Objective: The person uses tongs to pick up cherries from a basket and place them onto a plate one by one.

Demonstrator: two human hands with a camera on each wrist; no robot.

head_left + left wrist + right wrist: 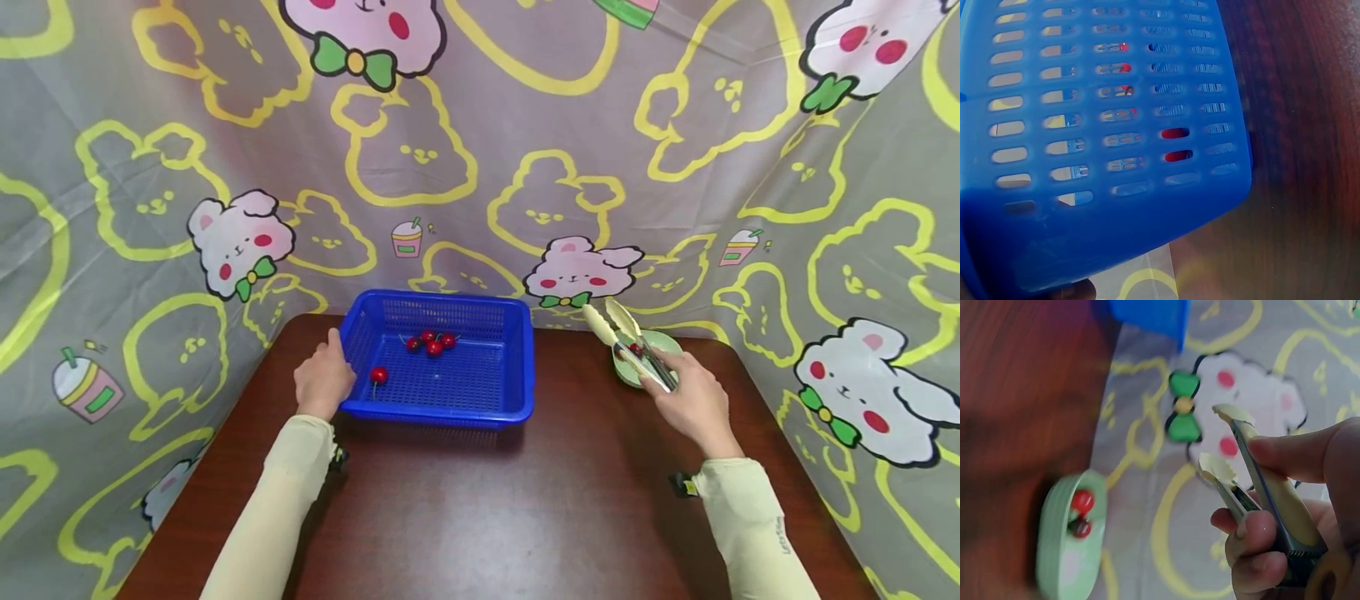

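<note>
A blue plastic basket with slotted sides holds several red cherries, most grouped near its back and one at the left front. At its left rim my left hand grips the edge; in the left wrist view the basket wall hides most of that hand. My right hand holds metal tongs with cream tips above a light green dish. The tong tips stand apart with nothing visible between them. Two cherries lie in the dish, partly hidden by the tongs in the head view.
A dark brown wooden table carries everything. Patterned grey cloth hangs behind and along both sides, close to the table's edges. The dish stands at the back right, apart from the basket.
</note>
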